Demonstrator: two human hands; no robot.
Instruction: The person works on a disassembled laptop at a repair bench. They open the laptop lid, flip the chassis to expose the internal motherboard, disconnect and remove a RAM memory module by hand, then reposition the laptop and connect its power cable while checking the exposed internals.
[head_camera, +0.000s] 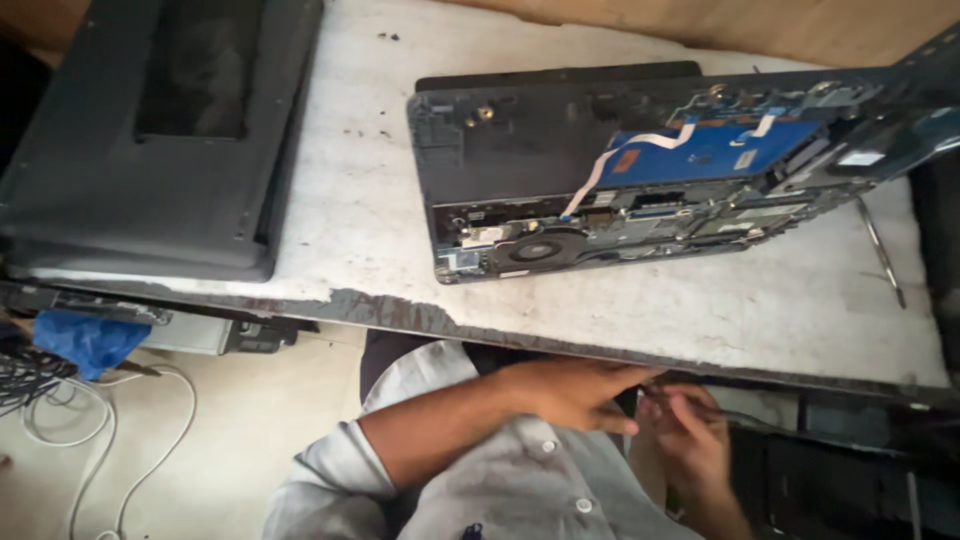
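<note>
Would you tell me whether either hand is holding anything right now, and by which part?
It cannot be told: the left hand and right hand meet below the table edge, blurred, over something small and dark.

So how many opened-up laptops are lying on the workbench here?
1. The opened laptop lies at the bench's right, internals and fan exposed. The dark panel at left looks like a different device. The frame's right edge may hide others.
</note>
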